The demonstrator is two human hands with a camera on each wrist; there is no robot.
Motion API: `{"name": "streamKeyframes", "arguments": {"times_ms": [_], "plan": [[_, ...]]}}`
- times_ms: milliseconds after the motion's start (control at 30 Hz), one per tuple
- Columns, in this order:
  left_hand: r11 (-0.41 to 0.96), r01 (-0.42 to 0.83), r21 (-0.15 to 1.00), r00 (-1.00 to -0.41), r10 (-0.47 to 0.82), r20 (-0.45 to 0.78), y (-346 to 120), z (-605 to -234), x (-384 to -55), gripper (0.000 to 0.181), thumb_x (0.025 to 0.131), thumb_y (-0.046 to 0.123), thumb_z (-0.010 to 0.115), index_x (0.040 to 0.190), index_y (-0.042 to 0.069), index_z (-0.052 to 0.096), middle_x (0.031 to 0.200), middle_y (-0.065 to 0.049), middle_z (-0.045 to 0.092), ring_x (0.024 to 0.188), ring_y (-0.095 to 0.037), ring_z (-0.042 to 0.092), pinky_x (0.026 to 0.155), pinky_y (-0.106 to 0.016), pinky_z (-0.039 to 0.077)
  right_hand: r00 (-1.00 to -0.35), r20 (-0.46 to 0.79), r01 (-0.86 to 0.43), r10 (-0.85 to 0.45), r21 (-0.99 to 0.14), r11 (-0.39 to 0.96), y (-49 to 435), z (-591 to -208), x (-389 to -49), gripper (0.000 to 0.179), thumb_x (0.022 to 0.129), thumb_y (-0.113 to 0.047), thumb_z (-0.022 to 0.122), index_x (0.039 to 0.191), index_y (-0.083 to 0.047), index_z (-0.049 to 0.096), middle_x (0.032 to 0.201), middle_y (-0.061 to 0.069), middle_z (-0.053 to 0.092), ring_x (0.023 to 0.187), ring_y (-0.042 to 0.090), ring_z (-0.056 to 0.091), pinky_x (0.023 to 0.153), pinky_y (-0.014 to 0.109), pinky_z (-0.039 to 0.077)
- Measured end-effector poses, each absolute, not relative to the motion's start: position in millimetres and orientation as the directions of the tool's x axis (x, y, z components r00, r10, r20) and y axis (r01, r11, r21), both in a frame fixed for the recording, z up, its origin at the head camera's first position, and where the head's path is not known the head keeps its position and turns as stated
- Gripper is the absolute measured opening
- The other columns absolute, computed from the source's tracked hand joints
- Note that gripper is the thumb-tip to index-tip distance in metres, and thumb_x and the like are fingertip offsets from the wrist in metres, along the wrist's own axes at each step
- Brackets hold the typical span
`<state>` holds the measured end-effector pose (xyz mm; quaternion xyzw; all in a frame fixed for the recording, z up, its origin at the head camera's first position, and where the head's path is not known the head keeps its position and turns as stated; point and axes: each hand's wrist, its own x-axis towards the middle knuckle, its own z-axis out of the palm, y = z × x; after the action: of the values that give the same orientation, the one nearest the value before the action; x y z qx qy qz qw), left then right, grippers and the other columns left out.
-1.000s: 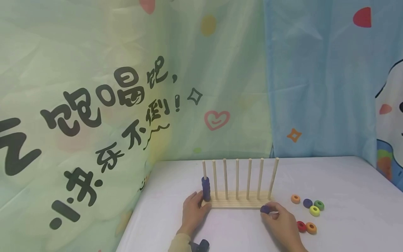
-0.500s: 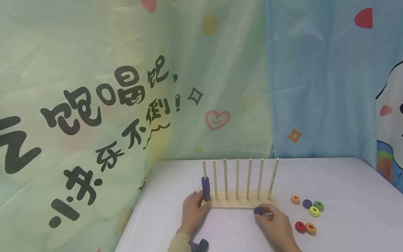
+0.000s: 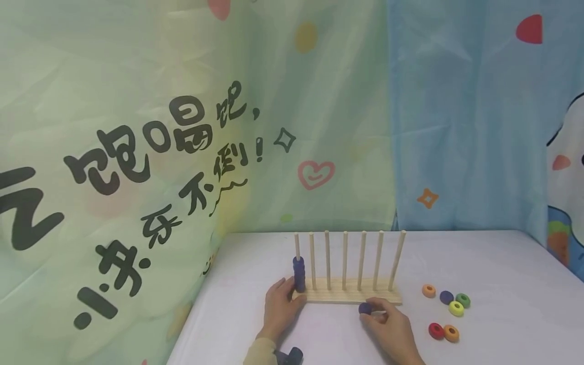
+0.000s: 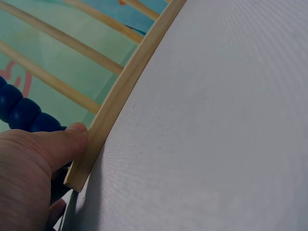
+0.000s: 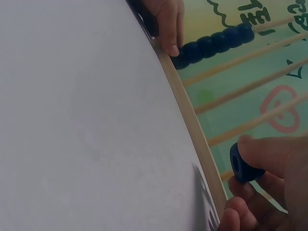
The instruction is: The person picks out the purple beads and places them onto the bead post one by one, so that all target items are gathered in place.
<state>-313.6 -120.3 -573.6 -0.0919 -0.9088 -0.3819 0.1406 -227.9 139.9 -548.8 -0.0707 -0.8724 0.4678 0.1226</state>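
A wooden peg rack (image 3: 344,296) stands on the table, with upright pegs along its base. Several dark blue beads (image 3: 298,275) are stacked on its leftmost peg. My left hand (image 3: 280,306) holds the left end of the base; in the left wrist view the thumb (image 4: 67,142) lies on the edge, the other fingers mostly hidden. My right hand (image 3: 390,324) pinches one dark blue bead (image 5: 240,163) between thumb and fingers, in front of the right half of the base. Its hole shows in the right wrist view, and no peg passes through it.
Loose beads lie right of the rack: an orange bead (image 3: 429,290), a blue bead (image 3: 446,297), a green bead (image 3: 463,300) and a yellow bead (image 3: 456,308). Nearer are a red bead (image 3: 436,331) and another orange bead (image 3: 451,333). Printed curtains (image 3: 319,111) hang behind the table.
My right hand has moved left along the front of the base, carrying the blue bead from near its right end. The left hand stays on the rack's left end.
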Motion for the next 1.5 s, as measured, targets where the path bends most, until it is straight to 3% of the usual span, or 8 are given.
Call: {"name": "streamKeyframes", "arguments": {"times_ms": [333, 767, 1167, 1500], "plan": [[0.687, 0.303, 0.661, -0.933, 0.072, 0.353, -118.8, -571.1, -308.6, 0.051, 0.083, 0.031, 0.075, 0.129, 0.011, 0.063, 0.128, -0.007, 0.065, 0.128, -0.036, 0.050, 0.110, -0.058, 0.032, -0.966, 0.124, -0.010, 0.226, -0.895, 0.446, 126.0, -549.7, -224.3, 0.036, 0.080, -0.016, 0.080, 0.113, -0.010, 0.067, 0.103, 0.005, 0.070, 0.057, 0.006, 0.054, 0.050, 0.020, 0.046], [0.696, 0.267, 0.667, -0.946, 0.058, 0.319, -118.3, -570.5, -312.6, 0.051, 0.084, 0.034, 0.073, 0.131, 0.017, 0.062, 0.129, -0.001, 0.065, 0.132, -0.032, 0.048, 0.112, -0.057, 0.030, -0.980, 0.137, -0.059, 0.146, -0.893, 0.447, 102.5, -543.1, -225.4, 0.035, 0.082, -0.012, 0.077, 0.115, -0.009, 0.066, 0.105, 0.004, 0.070, 0.059, 0.005, 0.053, 0.057, 0.018, 0.048], [0.696, 0.265, 0.668, -0.947, 0.058, 0.315, -119.0, -572.3, -310.4, 0.051, 0.084, 0.034, 0.073, 0.131, 0.016, 0.062, 0.130, -0.003, 0.064, 0.131, -0.033, 0.048, 0.112, -0.057, 0.030, -0.962, 0.249, -0.171, 0.114, -0.871, 0.461, 85.5, -535.3, -235.1, 0.032, 0.079, -0.009, 0.079, 0.109, -0.012, 0.069, 0.096, 0.000, 0.070, 0.060, 0.005, 0.055, 0.054, 0.018, 0.049], [0.707, 0.288, 0.646, -0.937, 0.069, 0.343, -118.7, -576.1, -314.6, 0.051, 0.084, 0.034, 0.073, 0.131, 0.018, 0.063, 0.129, -0.001, 0.065, 0.130, -0.033, 0.049, 0.111, -0.058, 0.031, -0.943, 0.321, -0.248, 0.087, -0.853, 0.460, 78.7, -522.1, -248.8, 0.033, 0.079, -0.009, 0.079, 0.111, -0.010, 0.069, 0.098, 0.002, 0.070, 0.065, 0.005, 0.058, 0.053, 0.019, 0.050]]}}
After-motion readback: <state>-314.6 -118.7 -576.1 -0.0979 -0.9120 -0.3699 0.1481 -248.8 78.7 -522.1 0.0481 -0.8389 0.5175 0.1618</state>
